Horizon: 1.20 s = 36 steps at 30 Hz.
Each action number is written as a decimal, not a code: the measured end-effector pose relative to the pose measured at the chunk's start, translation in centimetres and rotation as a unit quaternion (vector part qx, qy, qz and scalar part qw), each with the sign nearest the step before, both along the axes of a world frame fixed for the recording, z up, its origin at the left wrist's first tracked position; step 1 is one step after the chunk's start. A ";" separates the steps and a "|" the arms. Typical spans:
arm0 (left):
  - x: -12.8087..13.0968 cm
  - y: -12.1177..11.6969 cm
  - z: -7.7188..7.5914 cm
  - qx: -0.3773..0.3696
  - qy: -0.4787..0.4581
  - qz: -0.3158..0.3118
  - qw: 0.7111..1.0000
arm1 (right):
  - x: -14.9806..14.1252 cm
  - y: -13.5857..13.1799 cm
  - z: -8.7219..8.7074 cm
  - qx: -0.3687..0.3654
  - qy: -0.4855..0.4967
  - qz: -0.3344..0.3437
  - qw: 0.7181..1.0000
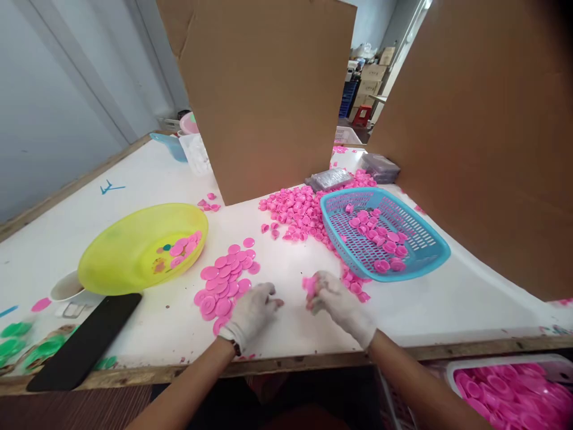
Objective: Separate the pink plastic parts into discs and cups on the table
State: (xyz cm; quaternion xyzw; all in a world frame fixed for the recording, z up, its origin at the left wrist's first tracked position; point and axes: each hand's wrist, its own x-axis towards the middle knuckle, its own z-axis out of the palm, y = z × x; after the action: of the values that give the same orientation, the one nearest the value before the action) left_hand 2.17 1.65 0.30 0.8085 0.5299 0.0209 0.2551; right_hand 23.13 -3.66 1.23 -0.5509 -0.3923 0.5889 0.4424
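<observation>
My right hand (338,303), in a white glove, pinches a small pink cup-shaped plastic piece (308,285), slightly blurred, over the white table. My left hand (253,312), also gloved, is beside a spread of flat pink discs (222,278). Its thumb and forefinger are apart, with nothing seen between them. Beyond my right hand lies a heap of small pink cup-shaped pieces (298,209). A blue plastic basket (430,251) with more pink pieces in it stands to the right, partly over the heap.
A yellow bowl (120,251) holding some pink discs stands left, near a black flat slab (85,343) and green pieces (45,352). Tall cardboard sheets (268,89) stand behind. Wrapped packs (329,179) lie by the heap. A bin of pink parts (514,391) is below right.
</observation>
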 end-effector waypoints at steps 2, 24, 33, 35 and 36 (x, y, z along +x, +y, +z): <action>-1.6 1.0 0.5 0.055 0.073 0.004 0.996 | 2.3 -0.8 1.6 0.094 0.046 -0.119 0.987; -1.2 0.1 -0.1 -0.115 -0.200 0.159 0.960 | 0.2 -0.7 -3.1 -0.156 -0.100 0.254 0.949; 2.7 -3.4 0.7 -0.356 -0.392 0.203 0.824 | -0.6 0.2 0.3 -0.066 -0.145 0.193 0.968; 3.8 -3.6 0.5 -0.352 -0.372 0.184 0.839 | -1.0 -0.1 0.3 -0.067 -0.154 0.202 0.965; 4.3 -3.7 0.2 -0.345 -0.353 0.176 0.852 | -1.1 -0.3 0.0 -0.076 -0.165 0.200 0.963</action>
State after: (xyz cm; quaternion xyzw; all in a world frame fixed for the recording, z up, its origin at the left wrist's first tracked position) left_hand 6.46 -2.07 0.52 0.4999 0.5108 0.1659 0.6795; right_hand 22.00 -3.93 1.24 -0.5829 -0.5164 0.5941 0.2013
